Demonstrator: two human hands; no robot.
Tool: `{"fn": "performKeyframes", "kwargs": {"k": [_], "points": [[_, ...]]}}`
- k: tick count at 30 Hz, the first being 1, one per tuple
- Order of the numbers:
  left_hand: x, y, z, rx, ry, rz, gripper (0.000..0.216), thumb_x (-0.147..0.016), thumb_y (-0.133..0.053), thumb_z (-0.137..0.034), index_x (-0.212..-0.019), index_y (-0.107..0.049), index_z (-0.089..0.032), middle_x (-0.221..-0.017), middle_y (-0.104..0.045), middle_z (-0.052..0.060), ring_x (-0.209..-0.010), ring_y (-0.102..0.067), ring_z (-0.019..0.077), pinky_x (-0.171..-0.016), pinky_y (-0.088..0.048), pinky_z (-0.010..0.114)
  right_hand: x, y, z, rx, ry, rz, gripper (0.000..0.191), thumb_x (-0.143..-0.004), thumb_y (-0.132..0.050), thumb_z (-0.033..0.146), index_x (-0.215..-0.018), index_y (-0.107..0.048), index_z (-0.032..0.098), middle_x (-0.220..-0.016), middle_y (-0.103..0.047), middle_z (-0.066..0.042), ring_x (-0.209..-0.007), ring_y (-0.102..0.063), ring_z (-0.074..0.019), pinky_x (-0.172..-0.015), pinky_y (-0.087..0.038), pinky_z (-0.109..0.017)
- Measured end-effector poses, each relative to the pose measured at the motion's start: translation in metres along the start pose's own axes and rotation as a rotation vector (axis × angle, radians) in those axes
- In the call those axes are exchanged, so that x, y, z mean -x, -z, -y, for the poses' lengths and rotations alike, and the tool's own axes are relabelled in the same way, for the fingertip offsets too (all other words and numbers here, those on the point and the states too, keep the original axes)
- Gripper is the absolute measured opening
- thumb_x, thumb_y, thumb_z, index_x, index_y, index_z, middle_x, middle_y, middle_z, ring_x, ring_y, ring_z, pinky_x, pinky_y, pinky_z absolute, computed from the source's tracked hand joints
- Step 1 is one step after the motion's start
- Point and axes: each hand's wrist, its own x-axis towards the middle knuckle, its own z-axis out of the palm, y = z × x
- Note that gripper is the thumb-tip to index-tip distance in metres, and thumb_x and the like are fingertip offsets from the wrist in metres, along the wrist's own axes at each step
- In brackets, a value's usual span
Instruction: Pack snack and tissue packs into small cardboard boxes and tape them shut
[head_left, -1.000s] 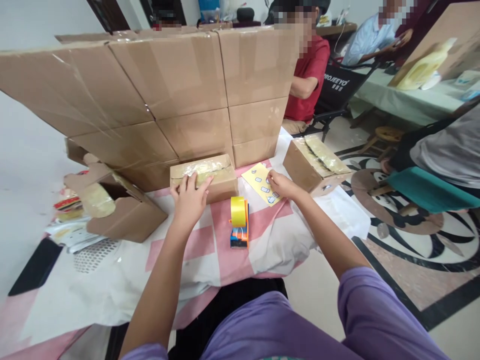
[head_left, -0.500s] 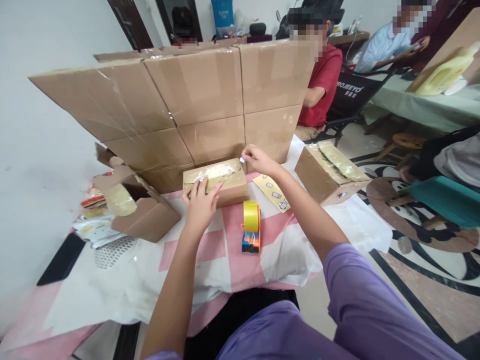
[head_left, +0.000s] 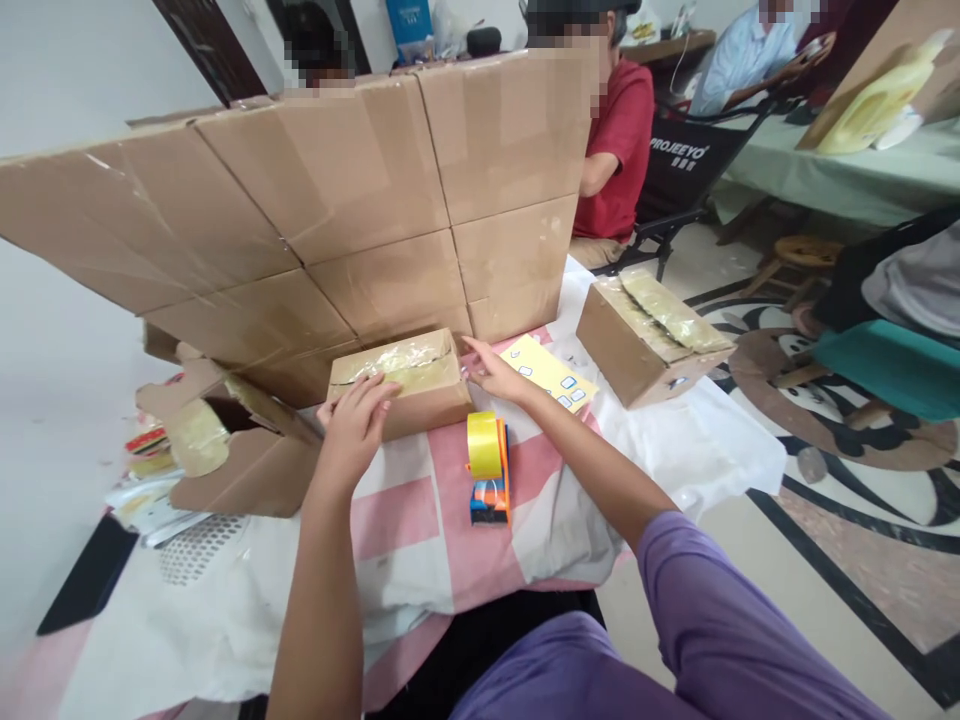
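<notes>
A small taped cardboard box (head_left: pixel 405 385) lies on the pink-and-white tablecloth (head_left: pixel 397 520) in front of me. My left hand (head_left: pixel 352 425) rests flat on its near left edge, fingers spread. My right hand (head_left: pixel 491 370) touches the box's right end, fingers stretched out, nothing visible in them. A yellow sticker sheet (head_left: pixel 551 372) lies just right of that hand. A tape dispenser with a yellow roll (head_left: pixel 487 465) stands on the cloth between my arms.
A tall cardboard screen (head_left: pixel 337 200) stands behind the box. An open box (head_left: pixel 232 450) sits at the left, another taped box (head_left: pixel 649 335) at the right. A dark flat object (head_left: pixel 86 575) lies near left. Seated people work beyond the screen and at the right.
My right hand left the sticker sheet, rose over the box's far right corner pinching something small, then came down against the box's right end. My left hand stayed on the box.
</notes>
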Motion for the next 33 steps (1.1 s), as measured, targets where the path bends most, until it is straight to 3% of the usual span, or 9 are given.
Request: {"fn": "performKeyframes", "kwargs": {"k": [3, 6, 8, 11, 16, 21, 24, 30, 33], "points": [[0.005, 0.001, 0.016, 0.058, -0.011, -0.066, 0.034, -0.106, -0.045, -0.037, -0.128, -0.07, -0.03, -0.15, -0.063, 0.009, -0.149, -0.05, 0.0297, -0.123, -0.023, 0.057, 0.006, 0.007, 0.007, -0.057, 0.025, 0.223, 0.105, -0.084, -0.075, 0.058, -0.168, -0.019, 0.026, -0.177, -0.017, -0.014, -0.162, -0.02, -0.031, -0.131, -0.02, -0.049], [0.011, 0.002, 0.037, 0.139, -0.014, -0.154, 0.031, -0.105, -0.048, -0.039, -0.123, -0.071, -0.028, -0.149, -0.064, 0.009, -0.146, -0.054, 0.028, -0.126, -0.027, 0.056, 0.003, -0.008, 0.02, -0.073, 0.062, 0.376, 0.124, -0.082, -0.071, 0.075, -0.17, 0.004, 0.03, -0.179, -0.001, -0.011, -0.166, -0.004, -0.0323, -0.133, -0.014, -0.051], [0.015, 0.003, 0.051, 0.218, -0.022, -0.209, 0.031, -0.104, -0.049, -0.04, -0.12, -0.071, -0.025, -0.148, -0.065, 0.011, -0.143, -0.056, 0.0272, -0.125, -0.035, 0.053, -0.007, -0.027, 0.032, 0.028, 0.116, 0.328, 0.142, -0.071, -0.079, 0.079, -0.17, 0.009, 0.029, -0.177, -0.002, -0.014, -0.165, -0.001, -0.0377, -0.132, -0.01, -0.054], [0.018, 0.004, 0.065, 0.348, -0.025, -0.269, 0.034, -0.103, -0.051, -0.04, -0.125, -0.068, -0.02, -0.149, -0.063, 0.015, -0.143, -0.057, 0.0272, -0.124, -0.042, 0.05, -0.029, -0.049, 0.049, 0.182, 0.204, 0.23, 0.156, -0.058, -0.09, 0.075, -0.17, 0.009, 0.03, -0.169, -0.02, -0.018, -0.159, -0.014, -0.0448, -0.129, -0.007, -0.065], [0.02, 0.004, 0.066, 0.375, 0.051, -0.286, 0.036, -0.103, -0.051, -0.042, -0.127, -0.066, -0.019, -0.149, -0.063, 0.015, -0.144, -0.056, 0.0276, -0.125, -0.042, 0.047, -0.047, -0.038, 0.056, -0.065, 0.242, 0.23, 0.137, -0.073, -0.081, 0.075, -0.171, 0.001, 0.027, -0.172, -0.024, -0.018, -0.16, -0.025, -0.037, -0.13, -0.02, -0.057], [0.017, 0.004, 0.064, 0.422, 0.064, -0.281, 0.037, -0.102, -0.054, -0.046, -0.124, -0.068, -0.021, -0.146, -0.066, 0.012, -0.142, -0.058, 0.0263, -0.126, -0.04, 0.046, -0.044, -0.023, 0.038, -0.318, 0.095, 0.217, 0.102, -0.072, -0.085, 0.065, -0.156, -0.049, 0.021, -0.156, -0.057, -0.015, -0.145, -0.052, -0.0332, -0.125, -0.037, -0.052], [0.018, 0.005, 0.066, 0.448, 0.068, -0.279, 0.037, -0.101, -0.055, -0.047, -0.123, -0.069, -0.021, -0.145, -0.066, 0.012, -0.142, -0.058, 0.0258, -0.126, -0.041, 0.045, -0.045, -0.029, 0.033, -0.358, 0.097, 0.179, 0.083, -0.074, -0.085, 0.056, -0.144, -0.061, 0.021, -0.149, -0.063, -0.012, -0.139, -0.057, -0.0323, -0.122, -0.041, -0.053], [0.018, 0.006, 0.07, 0.405, 0.077, -0.258, 0.037, -0.102, -0.052, -0.047, -0.124, -0.068, -0.021, -0.146, -0.066, 0.012, -0.143, -0.057, 0.0259, -0.125, -0.041, 0.045, -0.044, -0.036, 0.043, -0.434, 0.052, 0.211, 0.081, -0.078, -0.08, 0.06, -0.146, -0.054, 0.025, -0.155, -0.057, -0.011, -0.146, -0.05, -0.0304, -0.123, -0.041, -0.048], [0.016, 0.003, 0.075, 0.427, 0.066, -0.264, 0.037, -0.102, -0.052, -0.048, -0.123, -0.067, -0.021, -0.146, -0.066, 0.012, -0.143, -0.057, 0.0254, -0.125, -0.041, 0.045, -0.031, -0.037, 0.059, -0.198, 0.055, 0.295, 0.118, -0.069, -0.086, 0.063, -0.165, -0.028, 0.029, -0.166, -0.038, -0.014, -0.156, -0.032, -0.0366, -0.127, -0.029, -0.054]]}}
